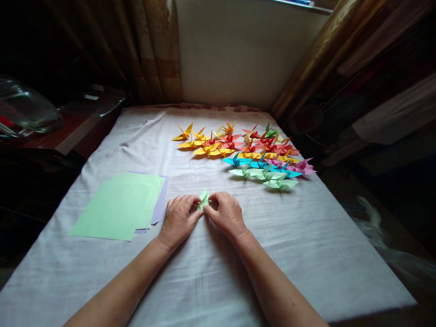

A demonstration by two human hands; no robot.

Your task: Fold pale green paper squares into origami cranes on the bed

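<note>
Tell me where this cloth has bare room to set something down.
Bare cloth lies right of the right hand, nearer than the pale green cranes, and beyond the paper sheets, left of the yellow cranes. Crane rows crowd the far right.

Folded paper (203, 200) pale green; tablecloth (299, 245) whitish.
</note>
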